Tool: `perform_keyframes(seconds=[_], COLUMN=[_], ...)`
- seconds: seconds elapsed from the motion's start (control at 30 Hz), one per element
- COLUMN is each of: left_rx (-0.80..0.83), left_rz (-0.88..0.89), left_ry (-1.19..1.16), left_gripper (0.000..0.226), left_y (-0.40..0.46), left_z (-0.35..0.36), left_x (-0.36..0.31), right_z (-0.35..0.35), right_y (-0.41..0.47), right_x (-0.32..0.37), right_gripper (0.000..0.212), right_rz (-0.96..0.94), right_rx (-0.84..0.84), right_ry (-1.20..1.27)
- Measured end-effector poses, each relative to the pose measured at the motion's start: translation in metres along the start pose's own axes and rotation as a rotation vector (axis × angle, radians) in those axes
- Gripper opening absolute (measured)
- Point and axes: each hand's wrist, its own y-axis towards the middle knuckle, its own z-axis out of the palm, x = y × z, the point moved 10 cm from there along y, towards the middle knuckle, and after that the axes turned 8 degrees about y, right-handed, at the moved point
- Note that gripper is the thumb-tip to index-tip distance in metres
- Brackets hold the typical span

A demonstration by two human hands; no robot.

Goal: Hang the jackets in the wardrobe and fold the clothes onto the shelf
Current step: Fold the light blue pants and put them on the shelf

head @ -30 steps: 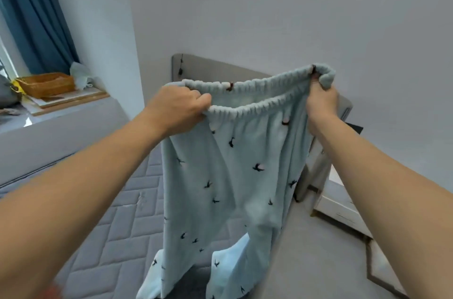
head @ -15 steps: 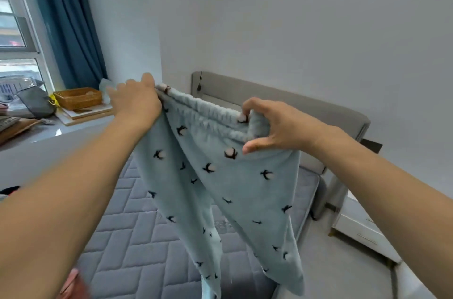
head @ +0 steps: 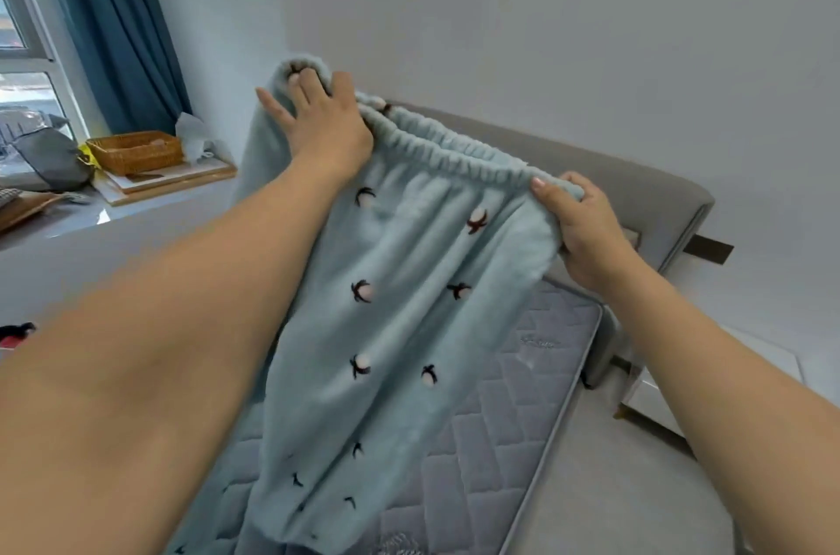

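Pale blue fleece trousers (head: 400, 281) are held up in the air over the bed (head: 500, 441), stretched out by the waistband (head: 454, 154). The fabric is soft and fuzzy, dotted all over with small dark sprigs topped by little white puffs, kind of like cotton bolls. The waistband is elasticated and gathered into tight ruffles, and it's tilted, higher on the left and lower on the right. The legs hang down loosely toward the mattress, with the hems cut off at the bottom of the view.

The left end of the waistband is gripped by the left hand (head: 325, 122): fingers are hooked over the top edge, thumb spread out against the cloth. The right end is pinched by the right hand (head: 586, 227), thumb on the front, fingers curled round behind, so both grips are clenched on the trousers.

Underneath, a grey quilted mattress is seen, with a grey padded headboard (head: 636, 190) against the white wall. Off to the left, a wicker basket (head: 136, 152) is set on a board on the window ledge, next to a dark teal curtain (head: 113, 22) and a grey bag (head: 50, 159).
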Motion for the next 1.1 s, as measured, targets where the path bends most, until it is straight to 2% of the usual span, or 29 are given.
perform_keyframes(seconds=[0.13, 0.23, 0.33, 0.5, 0.6, 0.67, 0.7, 0.73, 0.8, 0.9, 1.0, 1.1], left_rx=[0.177, 0.283, 0.353, 0.541, 0.548, 0.568, 0.6, 0.635, 0.689, 0.818, 0.962, 0.975], left_rz=[0.109, 0.193, 0.3, 0.451, 0.46, 0.46, 0.467, 0.477, 0.508, 0.448, 0.144, -0.178], left_ry=[0.18, 0.318, 0.421, 0.588, 0.547, 0.471, 0.414, 0.354, 0.248, 0.121, 0.049, 0.059], left_gripper=[0.042, 0.035, 0.024, 0.029, 0.039, 0.061, 0.069, 0.074, 0.076, 0.072, 0.062, 0.067], left_y=[0.0, 0.0, 0.003, 0.001, 0.007, 0.0, -0.011, -0.027, -0.073, -0.163, -0.249, -0.3], left_z=[0.134, 0.251, 0.389, 0.638, 0.762, 0.834, 0.867, 0.895, 0.933, 0.957, 0.95, 0.916], left_x=[-0.056, -0.104, -0.163, -0.269, -0.332, -0.366, -0.38, -0.39, -0.399, -0.371, -0.294, -0.222], right_z=[-0.08, -0.146, -0.223, -0.356, -0.438, -0.488, -0.51, -0.527, -0.549, -0.549, -0.524, -0.488], right_y=[0.04, 0.078, 0.128, 0.208, 0.258, 0.281, 0.285, 0.283, 0.262, 0.201, 0.137, 0.093], right_x=[-0.088, -0.173, -0.28, -0.469, -0.561, -0.616, -0.646, -0.677, -0.732, -0.8, -0.83, -0.835], right_gripper=[0.025, 0.032, 0.041, 0.044, 0.037, 0.025, 0.03, 0.045, 0.068, 0.084, 0.097, 0.09], right_rz=[0.098, 0.2, 0.328, 0.524, 0.554, 0.579, 0.615, 0.677, 0.852, 1.118, 1.331, 1.358], right_rx=[-0.083, -0.074, -0.062, -0.105, -0.278, -0.445, -0.515, -0.566, -0.631, -0.707, -0.782, -0.852], right_ry=[-0.154, -0.309, -0.406, -0.528, -0.576, -0.512, -0.465, -0.425, -0.399, -0.325, -0.4, -0.436])
